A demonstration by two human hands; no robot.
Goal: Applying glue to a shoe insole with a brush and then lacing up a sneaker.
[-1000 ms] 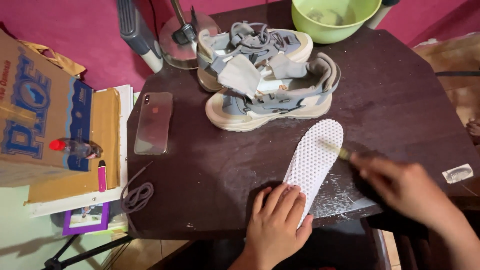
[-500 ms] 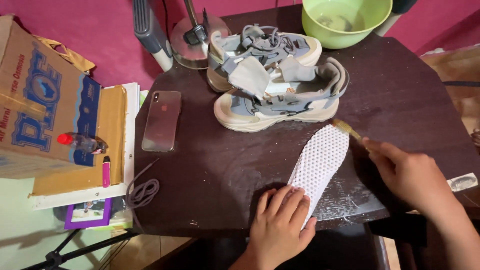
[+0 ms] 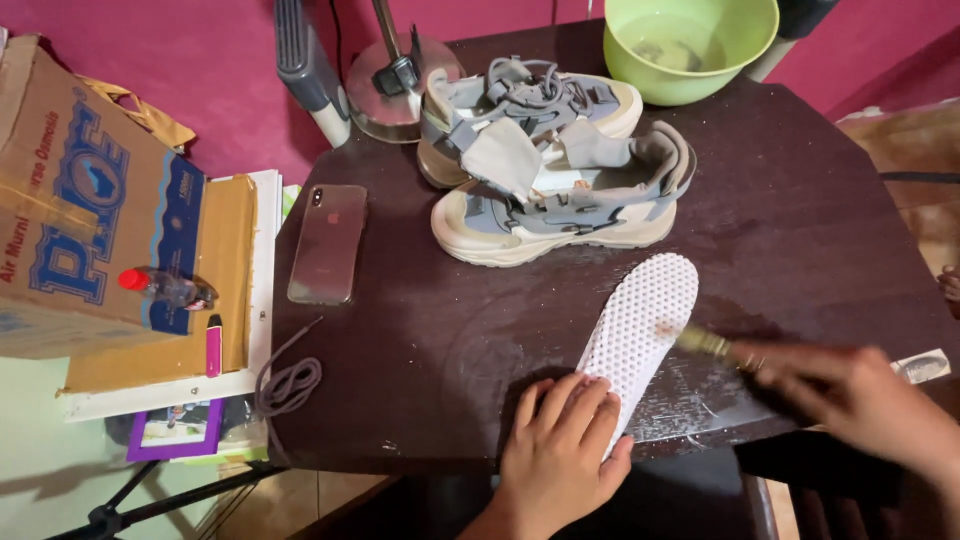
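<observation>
A white perforated insole (image 3: 640,335) lies on the dark wet table (image 3: 420,360). My left hand (image 3: 560,450) presses flat on its near end, fingers spread. My right hand (image 3: 850,395), blurred, holds a small brush (image 3: 712,345) whose bristles touch the insole's right edge. Behind the insole stand two grey and cream sneakers (image 3: 560,190) with their tongues pulled open and no laces.
A green bowl (image 3: 690,45) with water sits at the back of the table, a lamp base (image 3: 390,85) at its left. A phone (image 3: 327,243) and grey laces (image 3: 290,385) lie near the left edge. A cardboard box (image 3: 90,210) stands beside the table.
The brush and my right hand have shifted down along the insole's right side. The view has drifted slightly; my left hand stays on the insole.
</observation>
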